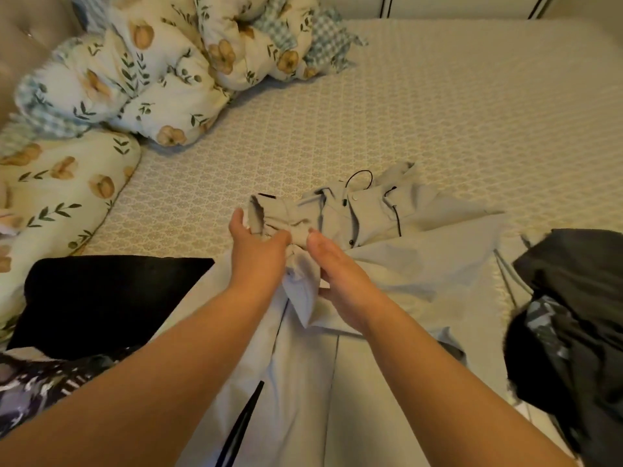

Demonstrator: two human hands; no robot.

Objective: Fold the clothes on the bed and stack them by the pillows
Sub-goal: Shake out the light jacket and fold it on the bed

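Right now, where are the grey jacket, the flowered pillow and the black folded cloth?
grey jacket [367, 210]: head view, on its front by the snap button.
flowered pillow [67, 187]: head view, on its broad top face.
black folded cloth [101, 298]: head view, on its flat middle.

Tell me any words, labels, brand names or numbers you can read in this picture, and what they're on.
None can be read.
The pale grey jacket in both hands shows no label or print.
The floral pillows carry only flowers and leaves.
The dark patterned garment bears white marks, too blurred to be read as text.
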